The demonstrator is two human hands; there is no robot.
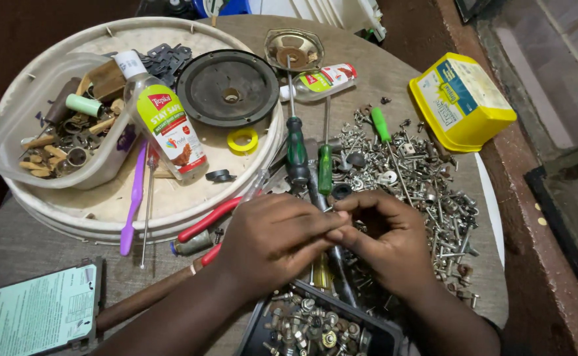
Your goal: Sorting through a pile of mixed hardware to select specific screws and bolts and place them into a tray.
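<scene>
Fingertips of your left hand (272, 238) and right hand (386, 238) meet just above the black tray (382, 335) of sorted screws, pinching something too small to make out; both hands are curled and closed around it, so what they grip cannot be told from the head view. Judging from that pinch, keep the piece low over the tray, so that a slip drops it into the tray rather than into the loose screw pile (427, 191) spreading up and to the right of the tray. Roll the part between thumb and forefinger rather than squeezing harder. Just above your knuckles lie the green-handled screwdrivers (297, 148), and the red-handled pliers (211, 217) sit up and left of the tray, touching the rim of the round white tray (170, 221); lifting your left elbow would likely nudge them. Open room is scarce: the table edge (493, 217) runs close to the right of the black tray, beyond the screws, and the yellow box (462, 99) stands well up and right, so draw your hands back toward yourself
</scene>
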